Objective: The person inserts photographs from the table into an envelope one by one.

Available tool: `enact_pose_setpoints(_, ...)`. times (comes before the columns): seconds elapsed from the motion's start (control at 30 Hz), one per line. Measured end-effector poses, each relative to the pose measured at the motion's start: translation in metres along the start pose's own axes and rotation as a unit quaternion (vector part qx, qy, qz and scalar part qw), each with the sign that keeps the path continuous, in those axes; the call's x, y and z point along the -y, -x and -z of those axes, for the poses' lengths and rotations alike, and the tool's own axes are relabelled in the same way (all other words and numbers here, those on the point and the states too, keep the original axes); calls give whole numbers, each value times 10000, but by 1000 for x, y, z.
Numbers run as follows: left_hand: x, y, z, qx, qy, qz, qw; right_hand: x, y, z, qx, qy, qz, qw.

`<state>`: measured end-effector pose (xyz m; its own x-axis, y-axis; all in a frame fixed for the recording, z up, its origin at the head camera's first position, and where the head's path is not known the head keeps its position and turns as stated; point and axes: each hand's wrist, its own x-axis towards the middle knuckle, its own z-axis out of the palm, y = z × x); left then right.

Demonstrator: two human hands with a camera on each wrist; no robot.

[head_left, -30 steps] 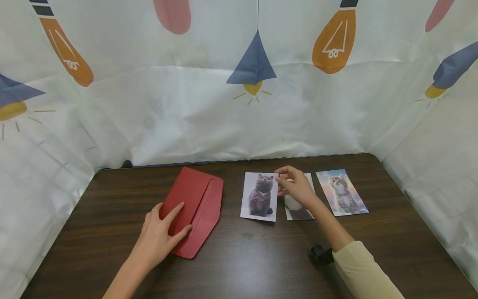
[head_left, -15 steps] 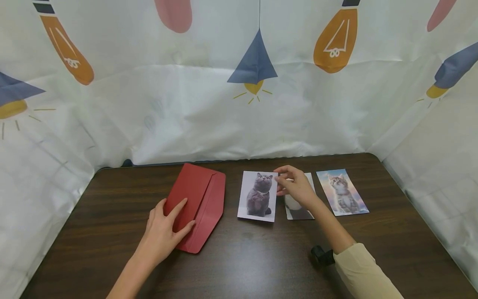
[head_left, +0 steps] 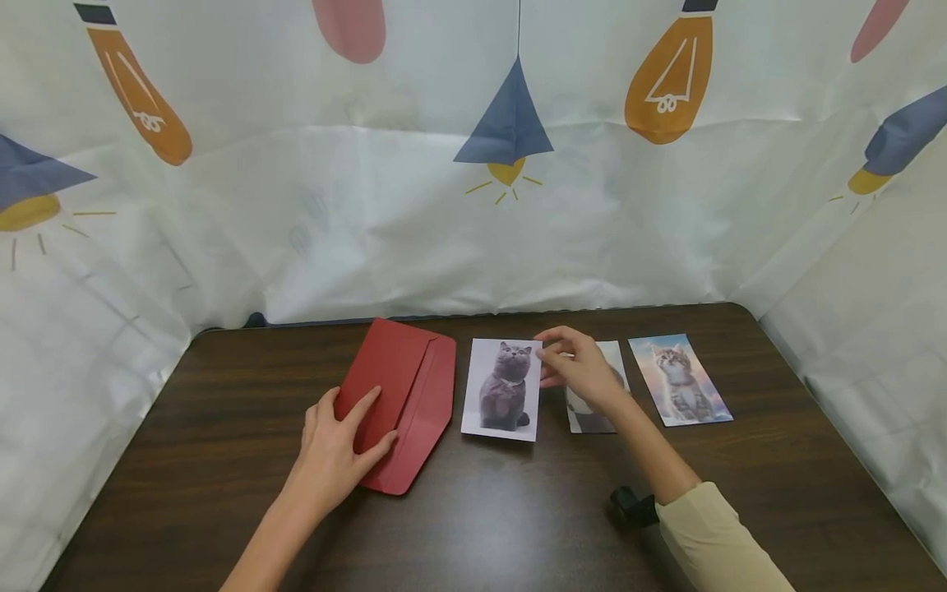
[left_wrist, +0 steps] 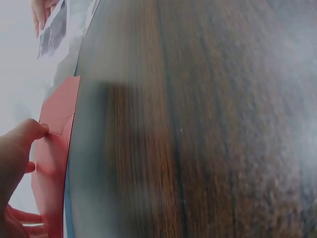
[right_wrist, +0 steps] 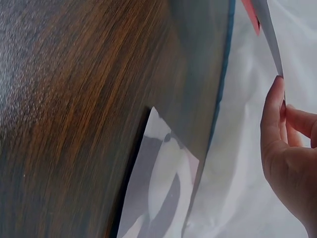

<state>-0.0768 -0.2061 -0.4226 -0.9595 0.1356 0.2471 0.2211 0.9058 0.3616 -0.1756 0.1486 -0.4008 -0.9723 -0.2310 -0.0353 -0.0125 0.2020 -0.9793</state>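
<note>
Holding that card (head_left: pixel 501 390) by its edge, are you?

Yes, my right hand (head_left: pixel 583 372) pinches its right side between thumb and fingers, probably to keep the printed cat uncovered and the paper unbent. It looks raised off the table (head_left: pixel 488 526).

And your left hand (head_left: pixel 331 448)?

Well apart from the right, gripping the red envelope (head_left: pixel 385 362). My thumb and forefinger spread across the front, while the other fingers sit at its left edge; how far they tuck underneath, I can't tell. I'd judge that keeps it steady. Its flap (head_left: pixel 435 390) is folded out, facing the card, which is just to the right.

What about the rest?

The middle card (head_left: pixel 590 423) is partly hidden by my right hand, and the kitten card (head_left: pixel 679 382) lies beyond it. They're spaced out, perhaps so neither covers the other.
</note>
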Motion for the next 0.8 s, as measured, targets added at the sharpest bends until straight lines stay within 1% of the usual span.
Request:
enact_pose_setpoints(0.23,-5,-4,-2,125,99,65,9999,3,1,-5,22,-64,13,10000)
enact_pose_setpoints(0.5,-12,-8,-4,69,125,-83,9999,4,0,-10,43,-150,32,9999)
enact_pose_setpoints(0.8,-16,-12,-5,179,237,-130,9995,6,2,-16,70,-176,36,9998)
